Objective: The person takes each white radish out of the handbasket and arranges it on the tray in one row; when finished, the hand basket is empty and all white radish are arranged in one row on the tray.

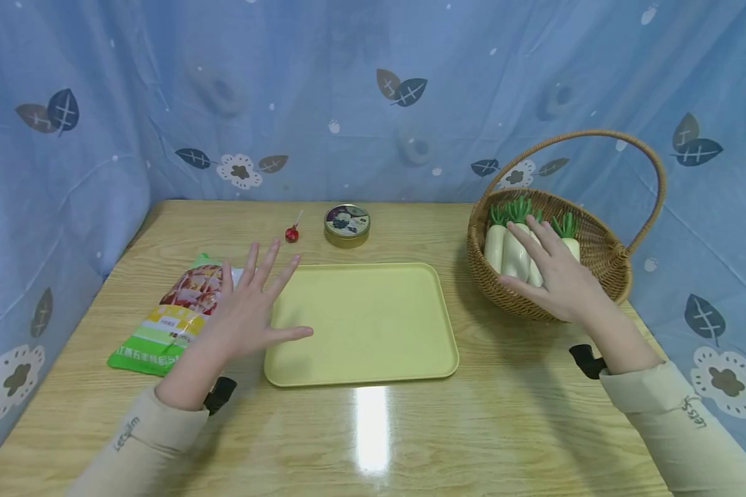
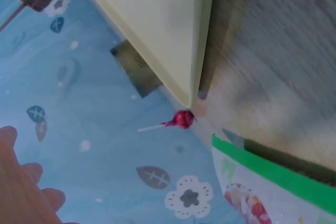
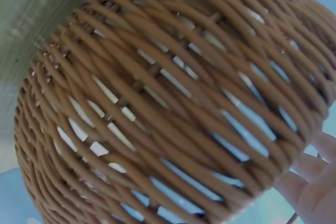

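Note:
My left hand, fingers spread wide, hovers between a green-and-white printed food bag and a pale yellow tray; it holds nothing. My right hand has its fingers straight and apart, in front of a brown wicker basket. White radishes with green tops stand in that basket, partly covered by the hand. Whether the right hand touches them cannot be told. In the right wrist view, the basket's woven side fills most of the picture, with fingers at the lower right.
A red lollipop with a white stick lies behind the tray, beside a round gold tin with a printed lid. The basket's tall handle arches up at the right. A blue patterned cloth hangs behind the wooden table.

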`<move>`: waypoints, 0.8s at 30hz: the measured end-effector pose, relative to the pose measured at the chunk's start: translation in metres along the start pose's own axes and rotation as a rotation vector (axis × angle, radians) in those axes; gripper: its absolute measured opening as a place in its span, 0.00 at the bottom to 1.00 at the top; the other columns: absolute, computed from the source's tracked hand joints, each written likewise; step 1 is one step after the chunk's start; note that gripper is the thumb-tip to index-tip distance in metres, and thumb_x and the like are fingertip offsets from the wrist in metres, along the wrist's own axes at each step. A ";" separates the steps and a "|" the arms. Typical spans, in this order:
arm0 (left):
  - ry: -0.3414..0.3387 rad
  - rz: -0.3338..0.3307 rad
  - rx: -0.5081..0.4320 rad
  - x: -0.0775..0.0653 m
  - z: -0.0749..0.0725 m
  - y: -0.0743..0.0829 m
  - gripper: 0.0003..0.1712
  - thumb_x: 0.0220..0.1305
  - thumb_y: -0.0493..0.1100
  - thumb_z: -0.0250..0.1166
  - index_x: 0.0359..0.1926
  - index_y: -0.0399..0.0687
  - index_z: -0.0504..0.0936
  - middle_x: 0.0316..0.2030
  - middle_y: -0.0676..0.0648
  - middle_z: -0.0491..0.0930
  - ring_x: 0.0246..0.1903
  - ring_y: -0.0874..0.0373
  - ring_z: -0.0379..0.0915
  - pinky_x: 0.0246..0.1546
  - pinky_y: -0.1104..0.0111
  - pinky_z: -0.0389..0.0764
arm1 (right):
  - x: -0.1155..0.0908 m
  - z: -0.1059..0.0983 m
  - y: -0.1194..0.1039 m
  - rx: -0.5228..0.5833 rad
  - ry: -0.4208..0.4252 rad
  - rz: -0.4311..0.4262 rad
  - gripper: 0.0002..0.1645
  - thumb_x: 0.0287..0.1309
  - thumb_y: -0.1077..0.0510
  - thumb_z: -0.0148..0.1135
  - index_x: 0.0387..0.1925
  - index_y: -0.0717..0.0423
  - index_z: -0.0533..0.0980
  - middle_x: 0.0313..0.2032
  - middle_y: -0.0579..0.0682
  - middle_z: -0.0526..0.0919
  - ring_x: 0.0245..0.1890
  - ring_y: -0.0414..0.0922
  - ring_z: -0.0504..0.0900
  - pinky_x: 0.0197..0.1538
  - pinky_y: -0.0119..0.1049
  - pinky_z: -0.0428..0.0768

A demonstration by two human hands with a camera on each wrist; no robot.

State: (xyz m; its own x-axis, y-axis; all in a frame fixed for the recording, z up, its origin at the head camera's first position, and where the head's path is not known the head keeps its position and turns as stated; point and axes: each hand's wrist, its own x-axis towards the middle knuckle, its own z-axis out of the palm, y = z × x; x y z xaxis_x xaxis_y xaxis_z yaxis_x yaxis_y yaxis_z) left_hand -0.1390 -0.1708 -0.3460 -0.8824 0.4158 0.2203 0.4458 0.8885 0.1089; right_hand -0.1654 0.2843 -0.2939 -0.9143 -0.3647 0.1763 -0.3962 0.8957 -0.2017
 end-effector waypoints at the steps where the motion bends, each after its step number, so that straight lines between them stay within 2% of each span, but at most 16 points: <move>1: -0.001 0.000 -0.016 0.000 0.001 0.000 0.63 0.41 0.78 0.57 0.71 0.63 0.36 0.70 0.51 0.21 0.67 0.47 0.15 0.53 0.30 0.36 | 0.000 0.000 0.001 0.007 0.001 0.001 0.47 0.58 0.38 0.54 0.71 0.38 0.42 0.71 0.51 0.37 0.69 0.56 0.36 0.49 0.72 0.57; 6: -0.019 -0.015 -0.098 -0.002 0.003 0.000 0.64 0.41 0.78 0.58 0.71 0.62 0.35 0.69 0.51 0.20 0.66 0.47 0.15 0.51 0.28 0.40 | 0.000 0.000 0.007 0.034 0.003 0.012 0.48 0.57 0.39 0.56 0.71 0.34 0.40 0.71 0.52 0.38 0.68 0.58 0.40 0.50 0.71 0.56; 10: -0.041 -0.036 -0.115 -0.004 0.005 0.001 0.65 0.41 0.78 0.58 0.71 0.63 0.32 0.69 0.51 0.19 0.67 0.45 0.16 0.50 0.28 0.42 | -0.001 -0.002 0.011 0.060 -0.012 0.030 0.48 0.58 0.40 0.56 0.71 0.35 0.40 0.71 0.53 0.37 0.67 0.61 0.42 0.51 0.71 0.55; 15: -0.050 -0.053 -0.144 -0.006 0.010 0.001 0.65 0.41 0.78 0.58 0.71 0.62 0.32 0.69 0.51 0.19 0.66 0.46 0.16 0.51 0.29 0.39 | -0.001 -0.003 0.016 0.093 -0.040 0.063 0.48 0.58 0.40 0.55 0.71 0.36 0.39 0.71 0.54 0.35 0.65 0.66 0.44 0.52 0.71 0.53; 24: -0.056 -0.061 -0.257 -0.012 0.018 0.001 0.66 0.42 0.74 0.62 0.71 0.60 0.33 0.69 0.51 0.20 0.66 0.46 0.15 0.54 0.31 0.34 | 0.003 -0.002 0.021 0.132 -0.078 0.101 0.51 0.56 0.40 0.57 0.71 0.37 0.38 0.70 0.57 0.36 0.65 0.67 0.44 0.53 0.71 0.52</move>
State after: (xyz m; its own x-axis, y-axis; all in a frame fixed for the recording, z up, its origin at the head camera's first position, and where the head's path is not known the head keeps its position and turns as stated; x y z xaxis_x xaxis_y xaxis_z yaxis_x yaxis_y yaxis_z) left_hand -0.1311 -0.1712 -0.3661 -0.9127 0.3792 0.1526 0.4086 0.8368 0.3645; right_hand -0.1761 0.3028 -0.2961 -0.9516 -0.2980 0.0749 -0.3053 0.8893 -0.3405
